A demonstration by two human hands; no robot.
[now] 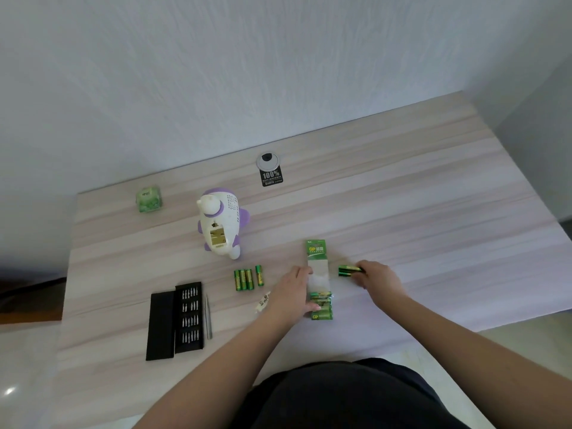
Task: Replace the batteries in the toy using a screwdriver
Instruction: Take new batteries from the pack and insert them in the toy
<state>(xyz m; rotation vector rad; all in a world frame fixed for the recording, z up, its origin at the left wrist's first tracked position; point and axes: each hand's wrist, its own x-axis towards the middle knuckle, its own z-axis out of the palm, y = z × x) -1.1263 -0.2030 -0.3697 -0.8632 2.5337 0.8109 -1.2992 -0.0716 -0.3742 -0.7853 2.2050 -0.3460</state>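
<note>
Fresh batteries coming out of the pack; toy open, refill pending.

From left: bit set (175, 323) idle, toy (220, 224) on its back with its compartment uncovered, four loose batteries (249, 278) beside it. Our left hand (292, 294) presses flat on the battery pack (320, 283); our right hand (379, 278) pinches new batteries (349, 270) just beside it.

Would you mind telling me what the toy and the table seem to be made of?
The toy looks like moulded plastic, white and purple with a smooth, slightly glossy shell and a grid of small holes. The table appears to be pale wood-grain laminate, matte, though real wood cannot be ruled out.
</note>
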